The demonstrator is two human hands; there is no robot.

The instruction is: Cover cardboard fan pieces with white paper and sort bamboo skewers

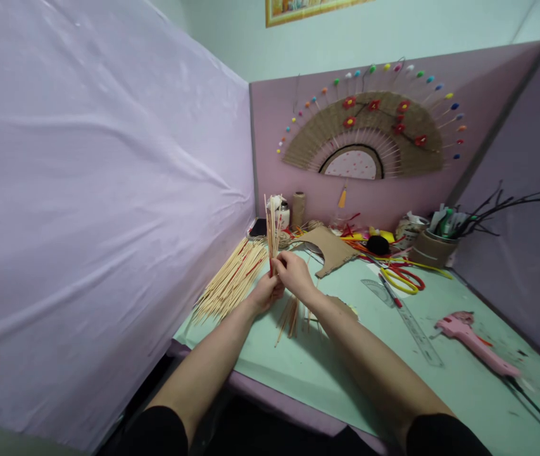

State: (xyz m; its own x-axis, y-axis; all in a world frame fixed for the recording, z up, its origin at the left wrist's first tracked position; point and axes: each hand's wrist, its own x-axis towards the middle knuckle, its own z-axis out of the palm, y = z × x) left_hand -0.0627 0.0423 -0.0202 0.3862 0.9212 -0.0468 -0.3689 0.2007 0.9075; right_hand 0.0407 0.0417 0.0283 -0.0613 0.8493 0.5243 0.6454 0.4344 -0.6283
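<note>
Upright above the table stands a bundle of thin bamboo sticks (273, 228), some with red marks. My left hand (266, 292) is closed around its lower part. My right hand (293, 272) pinches at the same bundle from the right, just above the left; its fingertips partly hide the sticks. To the left lies a large pile of similar sticks (229, 282), some also marked red. Below my hands, a few more sticks (291, 316) fan out over the green tabletop (270, 354); whether they belong to the held bundle I cannot tell.
Cut cardboard (331, 247) lies behind my hands. On the right are yellow-and-red scissors (400, 280), a clear ruler (416, 332) and a pink glue gun (476, 342) with a cord. A pot of dark twigs (433, 248) stands at the back. A decorated fan (364, 133) hangs on the panel.
</note>
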